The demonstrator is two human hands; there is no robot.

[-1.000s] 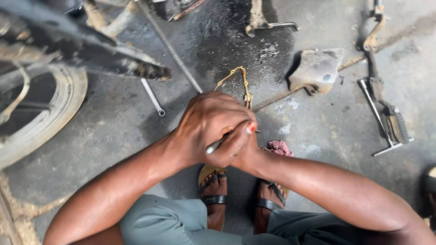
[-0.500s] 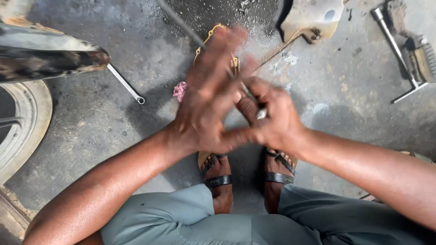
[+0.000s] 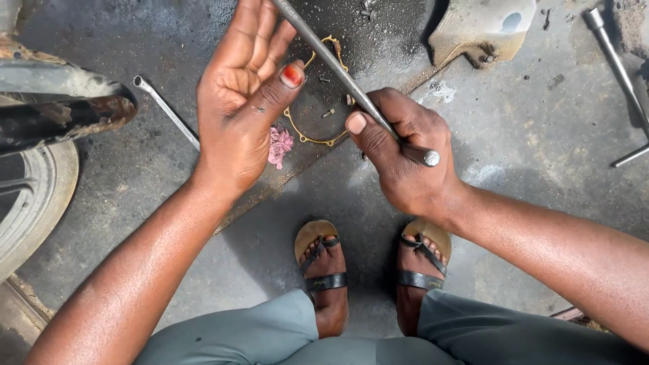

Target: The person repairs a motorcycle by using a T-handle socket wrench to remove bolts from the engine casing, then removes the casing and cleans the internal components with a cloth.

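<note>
A long, slim grey steel rod (image 3: 351,88) slants from eleven o'clock down to four o'clock, its flat round end jutting out at the lower right, lifted clear above the oily floor.

spanner (image 3: 165,111) on floor | pink rag (image 3: 279,146) | gasket (image 3: 318,101) | wheel (image 3: 34,203)

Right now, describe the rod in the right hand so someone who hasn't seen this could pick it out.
Start at the two sandalled feet at the bottom centre; just above them the right hand is closed in a fist. The metal rod runs from that fist up and left past the open left hand. Unlike the spanner and T-handled tool lying on the floor, it is straight, plain, and held.
</note>
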